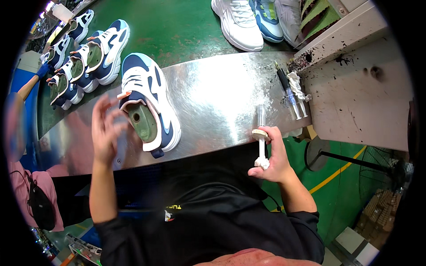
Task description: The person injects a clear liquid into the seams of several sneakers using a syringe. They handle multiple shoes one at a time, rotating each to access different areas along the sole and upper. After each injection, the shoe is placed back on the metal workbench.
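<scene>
The left hand (pixel 105 133), fingers spread (it is blurry, so I can't tell if it touches), is just beside the blue-and-white sneaker (pixel 151 102). The sneaker sits between the hands, nearer the left, toe pointing away. The right hand (pixel 278 156) grips a clear syringe (pixel 261 134).

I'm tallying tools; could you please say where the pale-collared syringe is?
In the head view, the syringe is right of centre, in the right hand, by the near edge of the metal tabletop.
</scene>
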Action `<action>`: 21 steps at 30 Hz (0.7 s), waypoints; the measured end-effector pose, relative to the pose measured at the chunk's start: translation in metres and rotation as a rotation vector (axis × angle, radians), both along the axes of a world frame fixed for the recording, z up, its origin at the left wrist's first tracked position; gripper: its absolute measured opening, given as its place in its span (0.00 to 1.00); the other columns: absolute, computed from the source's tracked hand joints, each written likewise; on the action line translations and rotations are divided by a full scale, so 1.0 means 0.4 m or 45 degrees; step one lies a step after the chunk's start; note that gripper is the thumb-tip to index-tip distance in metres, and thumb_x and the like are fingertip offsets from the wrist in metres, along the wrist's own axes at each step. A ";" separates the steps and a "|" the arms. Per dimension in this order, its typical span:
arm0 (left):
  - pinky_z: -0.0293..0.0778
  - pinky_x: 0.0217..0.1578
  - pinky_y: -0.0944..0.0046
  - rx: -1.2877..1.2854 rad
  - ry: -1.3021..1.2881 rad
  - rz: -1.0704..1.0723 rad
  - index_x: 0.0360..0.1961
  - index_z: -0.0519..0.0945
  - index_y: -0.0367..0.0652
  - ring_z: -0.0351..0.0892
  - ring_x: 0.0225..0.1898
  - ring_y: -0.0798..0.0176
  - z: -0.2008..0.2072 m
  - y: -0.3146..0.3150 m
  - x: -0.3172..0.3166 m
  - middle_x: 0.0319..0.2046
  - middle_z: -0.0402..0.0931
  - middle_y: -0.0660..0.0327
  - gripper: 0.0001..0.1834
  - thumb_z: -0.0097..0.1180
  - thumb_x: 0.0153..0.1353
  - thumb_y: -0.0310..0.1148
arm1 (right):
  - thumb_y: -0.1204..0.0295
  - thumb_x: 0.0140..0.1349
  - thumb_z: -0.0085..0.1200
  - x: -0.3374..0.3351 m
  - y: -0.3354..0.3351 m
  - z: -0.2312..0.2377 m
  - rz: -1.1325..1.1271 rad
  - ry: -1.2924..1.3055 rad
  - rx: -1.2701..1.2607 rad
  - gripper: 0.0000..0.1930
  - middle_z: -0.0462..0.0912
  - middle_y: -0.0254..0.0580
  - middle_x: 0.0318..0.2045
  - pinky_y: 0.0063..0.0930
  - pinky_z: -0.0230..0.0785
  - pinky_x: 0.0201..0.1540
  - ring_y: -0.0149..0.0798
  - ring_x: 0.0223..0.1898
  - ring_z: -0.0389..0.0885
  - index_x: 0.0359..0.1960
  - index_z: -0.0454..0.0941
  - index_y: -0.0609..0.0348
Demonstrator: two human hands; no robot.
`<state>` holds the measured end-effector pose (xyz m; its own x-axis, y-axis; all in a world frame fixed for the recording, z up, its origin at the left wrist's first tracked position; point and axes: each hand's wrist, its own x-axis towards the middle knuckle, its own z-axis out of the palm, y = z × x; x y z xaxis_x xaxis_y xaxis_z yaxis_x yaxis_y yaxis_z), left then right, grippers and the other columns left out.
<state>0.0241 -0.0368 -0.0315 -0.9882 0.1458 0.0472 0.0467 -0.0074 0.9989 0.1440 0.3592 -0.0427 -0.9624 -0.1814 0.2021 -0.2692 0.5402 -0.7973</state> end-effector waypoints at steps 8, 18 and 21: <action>0.70 0.29 0.77 -0.191 -0.531 0.017 0.51 0.70 0.33 0.76 0.32 0.72 -0.085 -0.029 -0.365 0.34 0.75 0.61 0.28 0.53 0.60 0.47 | 0.42 0.39 0.66 0.058 -0.003 0.000 -0.106 -0.265 -0.295 0.52 0.69 0.50 0.48 0.33 0.65 0.52 0.43 0.47 0.72 0.60 0.58 0.64; 0.79 0.36 0.64 0.753 -0.120 -0.291 0.48 0.69 0.33 0.81 0.32 0.62 0.107 0.128 -0.177 0.36 0.78 0.53 0.21 0.56 0.53 0.29 | 0.35 0.29 0.67 0.026 -0.072 0.097 0.088 -0.455 -0.985 0.62 0.69 0.43 0.45 0.30 0.64 0.51 0.36 0.46 0.71 0.59 0.54 0.69; 0.77 0.41 0.63 0.943 -0.071 -0.141 0.52 0.68 0.34 0.79 0.39 0.60 0.072 0.098 -0.101 0.40 0.77 0.53 0.25 0.55 0.50 0.29 | 0.29 0.23 0.63 -0.053 -0.128 0.143 0.354 -0.404 -1.252 0.62 0.69 0.44 0.42 0.30 0.62 0.44 0.36 0.39 0.68 0.57 0.57 0.63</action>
<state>-0.0163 0.0024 -0.0025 -0.9733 0.1944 0.1219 -0.0442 -0.6803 0.7316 0.1227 0.3081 0.0145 -0.9466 -0.2966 0.1266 0.0125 -0.4261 -0.9046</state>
